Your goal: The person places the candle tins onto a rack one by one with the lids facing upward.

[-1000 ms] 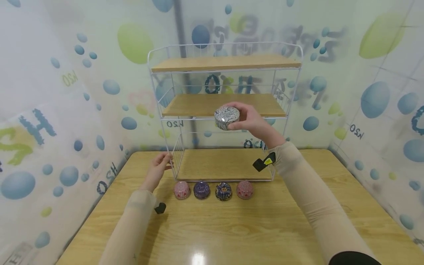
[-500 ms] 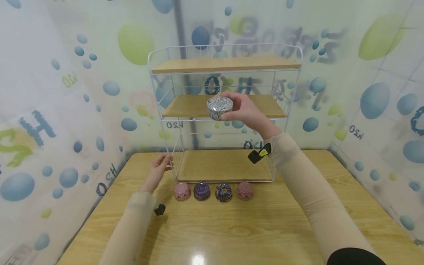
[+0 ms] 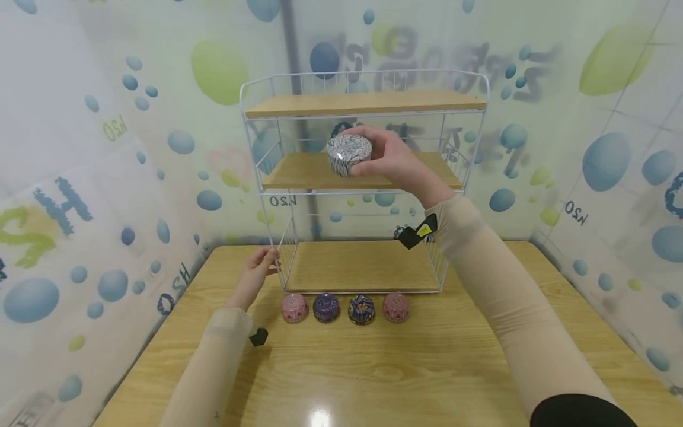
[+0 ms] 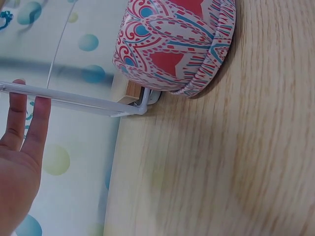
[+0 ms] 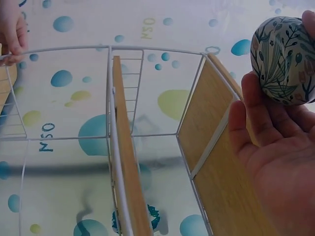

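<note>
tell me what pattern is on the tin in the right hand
The round tin in the right hand carries dark teal leaves and stems on a pale ground, clearest in the right wrist view.

The right hand covers the right side of the tin; in the right wrist view the tin's far edge is cut by the frame. In the left wrist view only part of the left hand shows, and the pink tin is cropped at the top.

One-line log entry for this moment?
right hand: grips patterned tin over middle shelf | left hand: touches rack frame
</note>
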### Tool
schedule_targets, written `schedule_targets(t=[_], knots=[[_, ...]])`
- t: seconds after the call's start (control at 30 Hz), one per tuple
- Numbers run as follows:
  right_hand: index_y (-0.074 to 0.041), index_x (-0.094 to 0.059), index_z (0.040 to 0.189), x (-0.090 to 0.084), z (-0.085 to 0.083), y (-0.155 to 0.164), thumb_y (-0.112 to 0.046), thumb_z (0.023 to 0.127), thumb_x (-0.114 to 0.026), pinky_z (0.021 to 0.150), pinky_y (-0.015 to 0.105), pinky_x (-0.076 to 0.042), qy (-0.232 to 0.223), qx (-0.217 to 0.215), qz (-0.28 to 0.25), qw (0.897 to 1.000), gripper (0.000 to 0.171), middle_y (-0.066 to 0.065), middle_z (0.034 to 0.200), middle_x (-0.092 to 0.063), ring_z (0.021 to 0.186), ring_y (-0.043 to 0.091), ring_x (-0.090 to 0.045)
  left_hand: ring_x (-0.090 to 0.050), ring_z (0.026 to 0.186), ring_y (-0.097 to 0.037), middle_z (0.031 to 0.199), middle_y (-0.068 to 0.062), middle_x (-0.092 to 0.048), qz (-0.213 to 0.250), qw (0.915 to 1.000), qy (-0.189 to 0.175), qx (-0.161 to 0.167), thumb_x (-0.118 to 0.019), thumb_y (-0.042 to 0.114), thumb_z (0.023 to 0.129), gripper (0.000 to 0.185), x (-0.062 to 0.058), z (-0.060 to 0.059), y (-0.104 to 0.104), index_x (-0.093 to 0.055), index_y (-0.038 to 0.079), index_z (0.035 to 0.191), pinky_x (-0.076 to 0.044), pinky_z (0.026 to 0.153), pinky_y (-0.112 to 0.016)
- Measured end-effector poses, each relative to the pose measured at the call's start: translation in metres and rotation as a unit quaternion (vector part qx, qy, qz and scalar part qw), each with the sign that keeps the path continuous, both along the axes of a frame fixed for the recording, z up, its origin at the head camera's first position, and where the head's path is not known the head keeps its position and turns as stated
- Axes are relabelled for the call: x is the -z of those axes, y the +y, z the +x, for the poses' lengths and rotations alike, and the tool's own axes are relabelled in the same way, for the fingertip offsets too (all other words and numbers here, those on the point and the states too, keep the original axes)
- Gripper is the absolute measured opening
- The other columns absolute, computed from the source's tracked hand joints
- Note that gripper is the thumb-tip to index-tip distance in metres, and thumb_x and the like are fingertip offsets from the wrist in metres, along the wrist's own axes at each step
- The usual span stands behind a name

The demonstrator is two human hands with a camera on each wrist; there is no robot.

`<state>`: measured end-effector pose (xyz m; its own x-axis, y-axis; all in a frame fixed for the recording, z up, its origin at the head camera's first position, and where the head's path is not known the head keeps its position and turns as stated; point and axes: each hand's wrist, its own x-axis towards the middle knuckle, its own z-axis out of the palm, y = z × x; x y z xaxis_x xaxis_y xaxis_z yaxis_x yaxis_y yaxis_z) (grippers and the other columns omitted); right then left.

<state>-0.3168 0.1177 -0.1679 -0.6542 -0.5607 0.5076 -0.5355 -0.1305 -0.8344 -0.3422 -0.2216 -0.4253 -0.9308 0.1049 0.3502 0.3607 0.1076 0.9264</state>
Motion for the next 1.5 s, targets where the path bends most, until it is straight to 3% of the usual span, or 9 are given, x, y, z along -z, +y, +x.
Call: schedule_targets(t=[0.2,0.37,0.6,0.83,0.97,1.2,1.27,1.43,1.5], knots=[[0.003,-0.052,0.129,-0.012,0.002,-0.004,0.008,0.075,-0.069,0.086,0.034,-0.052,-0.002,0.011,-0.001,1.000,0.056,0.019,0.123,-0.053,0.110,0.030,-0.054,-0.058,0.095,-0.036,0.100,-0.019,-0.056,-0.008,1.0000,0.000,-0.001,-0.051,0.038,0.100,0.030,0.001,-0.001,0.000,-0.058,0.009,0.102,-0.056,0.084,-0.038],[0.003,-0.049,0.132,-0.023,0.001,-0.008,0.007,0.076,-0.068,0.090,0.033,-0.051,0.000,0.022,-0.002,1.000,0.059,0.017,0.123,-0.054,0.110,0.028,-0.053,-0.055,0.095,-0.040,0.104,-0.029,-0.051,0.001,1.0000,-0.004,0.001,-0.052,0.040,0.099,0.032,0.002,-0.002,-0.001,-0.058,0.009,0.101,-0.056,0.082,-0.034],[0.004,-0.052,0.129,-0.035,-0.004,-0.015,0.007,0.078,-0.066,0.082,0.031,-0.051,0.024,-0.008,-0.025,0.999,0.053,0.017,0.118,-0.055,0.103,0.027,-0.054,-0.053,0.097,-0.046,0.108,-0.036,-0.047,0.000,1.0000,-0.003,0.002,-0.052,0.039,0.100,0.031,0.002,-0.001,0.000,-0.058,0.009,0.101,-0.055,0.085,-0.042],[0.002,-0.051,0.132,-0.046,-0.006,-0.015,0.002,0.080,-0.067,0.092,0.034,-0.050,0.022,0.010,-0.016,1.000,0.054,0.018,0.122,-0.055,0.108,0.029,-0.054,-0.058,0.090,-0.029,0.105,-0.035,-0.048,0.001,1.0000,0.003,0.000,-0.051,0.034,0.101,0.028,0.001,-0.001,0.000,-0.058,0.007,0.101,-0.056,0.082,-0.038],[0.000,-0.050,0.134,-0.053,-0.005,-0.014,0.003,0.081,-0.067,0.093,0.034,-0.049,0.017,0.032,-0.017,0.999,0.055,0.018,0.122,-0.055,0.108,0.028,-0.054,-0.056,0.089,-0.023,0.101,-0.026,-0.053,0.007,1.0000,-0.002,0.002,-0.050,0.032,0.102,0.026,0.000,-0.002,0.000,-0.057,0.007,0.102,-0.055,0.083,-0.038],[-0.001,-0.051,0.134,-0.059,-0.005,-0.013,0.001,0.082,-0.067,0.096,0.035,-0.048,0.022,0.046,-0.007,0.999,0.055,0.018,0.125,-0.054,0.112,0.030,-0.054,-0.053,0.099,-0.040,0.089,0.001,-0.058,0.006,0.9998,-0.020,0.004,-0.047,0.020,0.104,0.017,-0.014,0.012,0.007,-0.058,0.008,0.099,-0.050,0.091,-0.053],[-0.002,-0.051,0.134,-0.060,-0.006,-0.013,0.000,0.083,-0.067,0.098,0.037,-0.047,0.025,0.048,-0.002,0.999,0.053,0.018,0.126,-0.053,0.112,0.030,-0.053,-0.052,0.099,-0.041,0.091,-0.004,-0.059,0.005,0.9998,-0.021,0.002,-0.048,0.021,0.104,0.017,-0.019,0.018,0.010,-0.058,0.008,0.098,-0.050,0.091,-0.052],[-0.003,-0.048,0.138,-0.062,-0.011,-0.014,-0.004,0.085,-0.066,0.097,0.040,-0.046,0.033,0.050,-0.002,0.998,0.056,0.017,0.124,-0.054,0.109,0.029,-0.055,-0.051,0.100,-0.042,0.105,-0.035,-0.049,0.010,0.9996,-0.025,0.003,-0.047,0.020,0.104,0.017,-0.019,0.018,0.010,-0.057,0.007,0.099,-0.048,0.093,-0.054],[-0.003,-0.047,0.139,-0.062,-0.012,-0.014,-0.005,0.086,-0.065,0.096,0.039,-0.047,0.039,0.053,-0.003,0.998,0.056,0.017,0.124,-0.055,0.108,0.029,-0.055,-0.053,0.099,-0.039,0.108,-0.039,-0.046,0.009,0.9996,-0.026,0.004,-0.047,0.020,0.104,0.019,-0.019,0.018,0.011,-0.057,0.004,0.101,-0.047,0.093,-0.054]])
